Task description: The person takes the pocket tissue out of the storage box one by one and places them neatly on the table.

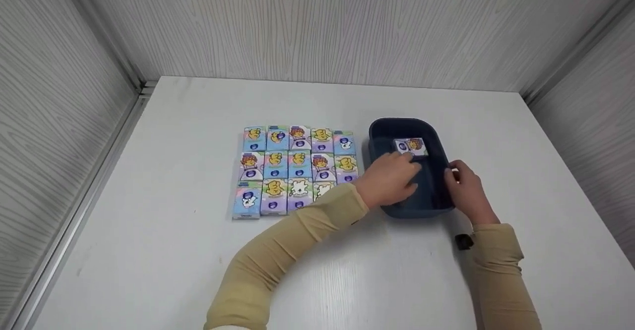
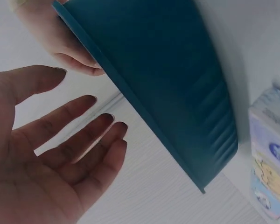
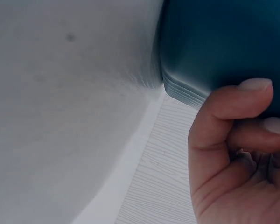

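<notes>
Left hand (image 1: 392, 181): my fingers slack, empty, over dark blue plastic tub (image 1: 431, 206).
Right hand (image 1: 466, 188): curled, steadying tub's rim.
Risk: brushing the cartoon-printed tissue pack (image 1: 412, 146) askew.

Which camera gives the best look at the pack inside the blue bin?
The head view: the pack lies in plain sight at the far end of the bin. The left wrist view shows only the bin's outer wall, the right wrist view only its corner; neither shows that pack.
</notes>
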Action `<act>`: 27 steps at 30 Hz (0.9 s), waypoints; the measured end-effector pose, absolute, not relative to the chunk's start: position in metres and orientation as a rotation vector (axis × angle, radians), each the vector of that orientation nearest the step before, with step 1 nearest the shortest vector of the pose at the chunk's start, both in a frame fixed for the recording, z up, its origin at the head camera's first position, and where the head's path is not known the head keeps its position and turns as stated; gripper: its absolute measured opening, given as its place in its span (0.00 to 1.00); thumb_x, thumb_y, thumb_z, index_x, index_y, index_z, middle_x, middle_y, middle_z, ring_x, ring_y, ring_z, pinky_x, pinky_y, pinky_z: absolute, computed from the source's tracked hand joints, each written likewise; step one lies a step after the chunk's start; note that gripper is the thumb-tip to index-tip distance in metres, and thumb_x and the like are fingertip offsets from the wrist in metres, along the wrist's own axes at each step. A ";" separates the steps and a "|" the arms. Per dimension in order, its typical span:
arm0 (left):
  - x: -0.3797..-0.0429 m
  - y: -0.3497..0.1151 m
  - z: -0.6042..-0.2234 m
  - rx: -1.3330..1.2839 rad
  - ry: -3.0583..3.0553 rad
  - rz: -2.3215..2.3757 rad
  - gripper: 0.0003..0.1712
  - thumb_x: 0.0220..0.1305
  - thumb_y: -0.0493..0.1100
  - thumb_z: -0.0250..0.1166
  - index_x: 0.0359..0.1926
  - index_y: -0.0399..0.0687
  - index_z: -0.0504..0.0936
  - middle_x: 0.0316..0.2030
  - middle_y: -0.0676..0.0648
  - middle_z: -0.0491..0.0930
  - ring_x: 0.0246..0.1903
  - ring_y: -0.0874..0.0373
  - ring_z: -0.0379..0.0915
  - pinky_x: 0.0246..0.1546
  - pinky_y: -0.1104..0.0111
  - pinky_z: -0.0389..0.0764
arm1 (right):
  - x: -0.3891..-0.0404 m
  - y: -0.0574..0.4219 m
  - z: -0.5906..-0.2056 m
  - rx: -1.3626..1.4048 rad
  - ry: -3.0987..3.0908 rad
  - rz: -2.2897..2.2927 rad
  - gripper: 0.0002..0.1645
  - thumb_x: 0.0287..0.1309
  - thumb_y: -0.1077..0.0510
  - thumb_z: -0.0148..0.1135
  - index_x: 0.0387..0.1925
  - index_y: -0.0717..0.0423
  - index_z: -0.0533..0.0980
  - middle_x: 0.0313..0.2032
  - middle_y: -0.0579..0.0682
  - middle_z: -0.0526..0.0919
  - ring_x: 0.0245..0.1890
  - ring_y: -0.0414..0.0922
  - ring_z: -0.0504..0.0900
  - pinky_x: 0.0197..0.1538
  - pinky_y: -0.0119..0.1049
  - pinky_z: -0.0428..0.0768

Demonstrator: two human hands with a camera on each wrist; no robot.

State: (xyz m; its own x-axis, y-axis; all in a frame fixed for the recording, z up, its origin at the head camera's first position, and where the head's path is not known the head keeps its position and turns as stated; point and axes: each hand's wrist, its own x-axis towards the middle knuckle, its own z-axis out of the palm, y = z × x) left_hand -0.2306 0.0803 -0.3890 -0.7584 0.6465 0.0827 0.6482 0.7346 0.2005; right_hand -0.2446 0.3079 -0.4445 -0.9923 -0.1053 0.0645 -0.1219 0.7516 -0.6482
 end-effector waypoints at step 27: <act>-0.295 0.111 -0.414 -1.016 -3.232 -0.253 0.29 0.65 0.45 0.54 0.66 0.45 0.68 0.65 0.47 0.65 0.62 0.56 0.64 0.59 0.67 0.66 | -0.244 0.308 -0.444 0.150 -2.931 1.117 0.21 0.72 0.53 0.41 0.52 0.67 0.67 0.44 0.69 0.80 0.40 0.55 0.78 0.42 0.47 0.75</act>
State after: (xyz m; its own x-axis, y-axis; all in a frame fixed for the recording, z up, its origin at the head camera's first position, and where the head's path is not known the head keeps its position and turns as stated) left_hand -0.2951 0.1107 -0.4141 -0.7915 0.5787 -0.1964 0.5411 0.8130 0.2151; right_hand -0.2444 0.3075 -0.4436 -0.9954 -0.0889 0.0355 -0.0900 0.7421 -0.6642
